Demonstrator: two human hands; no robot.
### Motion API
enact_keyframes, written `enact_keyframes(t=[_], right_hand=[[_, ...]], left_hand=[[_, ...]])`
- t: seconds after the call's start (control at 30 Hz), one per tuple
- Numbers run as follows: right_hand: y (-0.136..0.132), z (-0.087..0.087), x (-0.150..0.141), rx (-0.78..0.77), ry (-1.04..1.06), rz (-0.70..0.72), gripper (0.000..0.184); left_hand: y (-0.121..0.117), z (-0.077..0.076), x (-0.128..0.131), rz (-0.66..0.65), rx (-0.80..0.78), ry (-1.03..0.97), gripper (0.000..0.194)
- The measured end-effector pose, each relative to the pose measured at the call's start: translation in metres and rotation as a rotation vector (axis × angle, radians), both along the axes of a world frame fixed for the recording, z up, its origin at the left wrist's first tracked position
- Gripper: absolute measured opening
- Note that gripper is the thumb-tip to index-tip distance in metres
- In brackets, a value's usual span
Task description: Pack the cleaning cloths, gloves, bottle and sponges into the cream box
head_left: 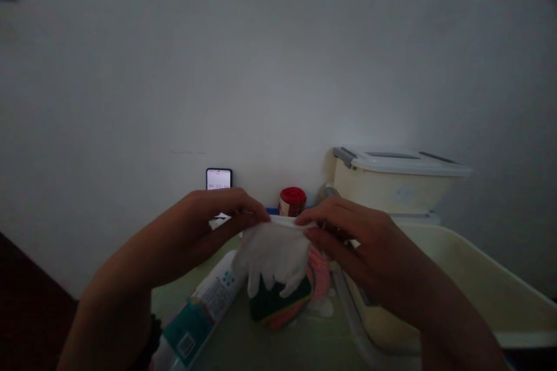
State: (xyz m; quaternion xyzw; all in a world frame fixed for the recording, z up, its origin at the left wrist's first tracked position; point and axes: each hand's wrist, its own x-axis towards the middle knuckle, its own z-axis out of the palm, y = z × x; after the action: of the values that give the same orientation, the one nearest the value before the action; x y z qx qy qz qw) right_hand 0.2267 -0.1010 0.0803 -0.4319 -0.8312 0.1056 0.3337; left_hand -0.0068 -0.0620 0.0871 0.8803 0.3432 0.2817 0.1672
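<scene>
A white glove (278, 249) hangs between my two hands with its fingers dangling down. My left hand (221, 217) pinches the left end of its cuff between thumb and fingers. On the other end, my right hand (348, 232) pinches the cuff the same way, so the edge is stretched across. Just below the glove's fingers is a dark green scouring sponge (278, 301) with a yellow edge. It rests on a pink round item (321, 272), which the glove and sponge partly cover.
A white and teal packet or tube (198, 316) lies at the left. Behind stand a lit phone (219, 177) showing a timer and a red roll (292, 200). On the right are an open cream bin (461, 261) and a lidded box (383, 185) against the wall.
</scene>
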Motion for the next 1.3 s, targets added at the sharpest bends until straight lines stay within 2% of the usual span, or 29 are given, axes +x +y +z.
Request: enact_keyframes(t=[0.33, 0.6, 0.8, 1.0, 1.3], right_hand=[[0.001, -0.003, -0.001, 0.049, -0.042, -0.044, 0.013], [0.000, -0.001, -0.012, 0.073, -0.006, -0.027, 0.009], [0.000, 0.000, -0.010, 0.099, 0.009, -0.021, 0.011], [0.002, -0.002, 0.000, 0.131, -0.006, 0.001, 0.019], [0.004, 0.000, 0.005, 0.057, -0.062, -0.042, 0.004]], left_hand=[[0.001, 0.003, 0.004, -0.013, -0.024, 0.027, 0.010], [-0.001, 0.001, 0.009, -0.094, -0.203, 0.124, 0.016], [0.000, -0.002, 0.006, -0.093, -0.170, 0.164, 0.019], [0.000, -0.002, 0.001, -0.101, -0.015, 0.161, 0.026], [0.014, -0.002, -0.001, -0.073, 0.016, -0.005, 0.007]])
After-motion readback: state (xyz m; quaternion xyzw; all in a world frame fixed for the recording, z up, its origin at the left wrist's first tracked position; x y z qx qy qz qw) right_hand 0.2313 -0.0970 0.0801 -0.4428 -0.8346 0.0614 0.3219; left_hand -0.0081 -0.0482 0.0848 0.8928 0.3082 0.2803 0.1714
